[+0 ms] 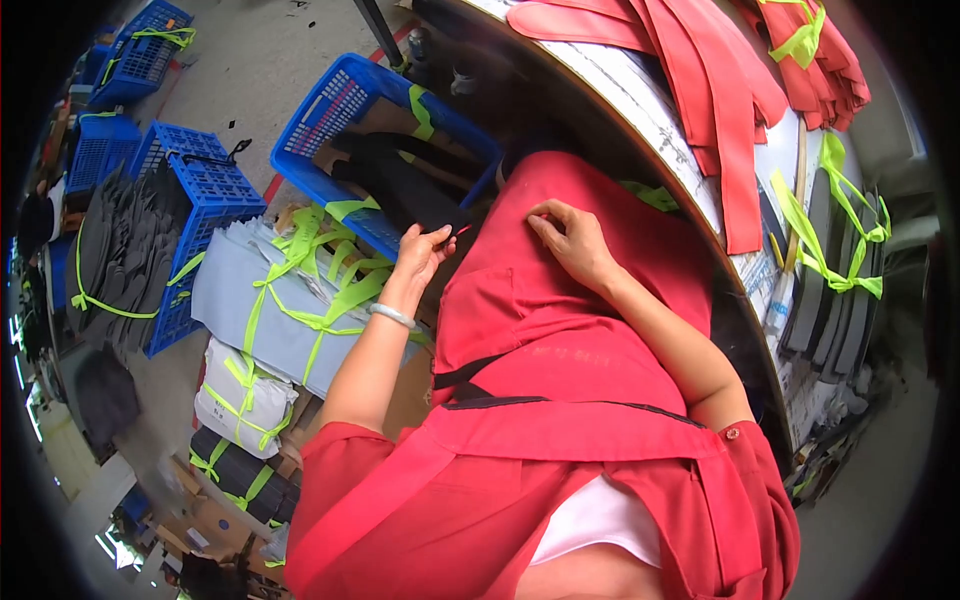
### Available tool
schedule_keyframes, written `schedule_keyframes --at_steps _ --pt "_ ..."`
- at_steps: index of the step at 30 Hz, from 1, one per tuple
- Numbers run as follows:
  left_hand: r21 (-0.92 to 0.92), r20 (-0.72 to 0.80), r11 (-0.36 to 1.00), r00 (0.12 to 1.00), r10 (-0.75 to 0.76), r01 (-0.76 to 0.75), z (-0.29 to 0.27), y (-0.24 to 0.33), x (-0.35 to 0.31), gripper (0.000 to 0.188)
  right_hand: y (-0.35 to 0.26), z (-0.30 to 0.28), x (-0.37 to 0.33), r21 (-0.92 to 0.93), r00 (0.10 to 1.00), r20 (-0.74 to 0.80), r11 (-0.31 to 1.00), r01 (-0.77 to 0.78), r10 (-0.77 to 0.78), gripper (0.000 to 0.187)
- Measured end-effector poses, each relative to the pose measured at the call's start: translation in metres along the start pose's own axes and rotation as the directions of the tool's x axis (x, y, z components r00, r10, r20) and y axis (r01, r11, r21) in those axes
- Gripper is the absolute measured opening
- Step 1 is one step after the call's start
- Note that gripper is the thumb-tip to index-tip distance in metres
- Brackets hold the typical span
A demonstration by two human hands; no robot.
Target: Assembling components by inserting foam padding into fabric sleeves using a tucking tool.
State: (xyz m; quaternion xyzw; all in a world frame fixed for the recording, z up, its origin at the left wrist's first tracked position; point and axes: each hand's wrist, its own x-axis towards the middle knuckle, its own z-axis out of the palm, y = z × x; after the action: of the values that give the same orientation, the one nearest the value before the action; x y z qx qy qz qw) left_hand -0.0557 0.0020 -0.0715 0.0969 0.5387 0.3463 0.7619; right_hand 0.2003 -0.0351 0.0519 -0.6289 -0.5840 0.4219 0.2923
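Observation:
My left hand (425,252) is beside the near end of a blue plastic basket (300,130), with its fingers curled and the thumb against them. A thin, small red-tipped thing shows just past its fingertips; its kind is too small to tell. Right behind that hand are dark cloth pieces (390,180) lying in the basket; I cannot tell if the hand touches them. My right hand (572,240) is over the red apron (600,310) on my lap, fingers bent in toward the thumb. Whatever it may pinch is too small to make out.
On my right runs a worktable (640,100) with red cloth strips (700,90) and a tied bundle of grey pieces (840,270). To the left stand a grey-blue cloth bundle (240,290), a white package (240,395) and a blue crate (215,190) beside dark pieces.

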Motion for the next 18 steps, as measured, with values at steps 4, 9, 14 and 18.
schedule_keyframes --at_steps 4,9,14,18 --pt "-0.03 -0.07 0.998 0.996 -0.057 0.055 -0.007 -0.01 0.058 0.023 0.001 0.001 0.01 0.06 0.997 0.024 0.995 -0.079 0.077 0.018" --pt "-0.033 0.07 0.994 0.992 -0.102 0.104 0.012 -0.012 0.136 0.044 0.0 -0.012 0.011 0.081 0.988 0.038 0.985 -0.155 0.152 0.018" --pt "0.355 -0.145 0.931 0.989 -0.036 0.086 -0.008 -0.058 0.161 0.018 -0.006 -0.028 0.003 0.071 0.992 0.121 0.997 0.02 -0.029 0.019" --pt "0.171 0.216 0.975 0.96 -0.18 0.145 0.007 -0.056 0.111 0.029 -0.011 -0.097 -0.02 -0.32 0.924 -0.241 0.923 0.213 -0.297 0.027"
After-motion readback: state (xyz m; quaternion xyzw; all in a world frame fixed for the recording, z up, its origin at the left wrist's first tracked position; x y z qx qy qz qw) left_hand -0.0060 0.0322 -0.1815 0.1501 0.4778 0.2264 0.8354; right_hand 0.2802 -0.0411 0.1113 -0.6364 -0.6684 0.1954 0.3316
